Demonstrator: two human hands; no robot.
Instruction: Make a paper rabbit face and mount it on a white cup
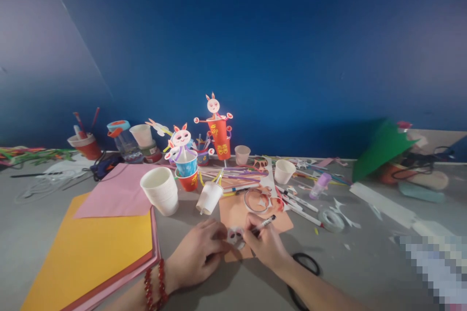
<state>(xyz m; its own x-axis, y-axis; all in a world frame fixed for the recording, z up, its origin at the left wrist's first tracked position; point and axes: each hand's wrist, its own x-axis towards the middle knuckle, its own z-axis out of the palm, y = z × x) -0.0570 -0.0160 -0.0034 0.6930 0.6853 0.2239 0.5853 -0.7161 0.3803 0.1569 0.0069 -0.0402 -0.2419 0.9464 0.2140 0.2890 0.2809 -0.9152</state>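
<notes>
My right hand (266,248) is closed around a black-capped marker pen (265,223), its writing end down at a small white paper face (235,237). Dark eyes with pinkish shading are drawn on that face. From the left, my left hand (199,255) grips the face's edge with curled fingers; the thumb is partly hidden. An orange sheet of paper (279,221) lies beneath the face and the pen hand. Just beyond, a roll of clear tape (257,200) rests on the sheet. A white paper cup with a straw (209,198) lies tilted nearby.
Stacked white cups (160,192) and colored paper (98,248) are at left. Rabbit-faced figures on a blue cup (187,165) and red cups (218,131) stand behind. Markers (301,204), a glue stick (320,186), a tape roll (332,219) and a black ring (306,261) lie right.
</notes>
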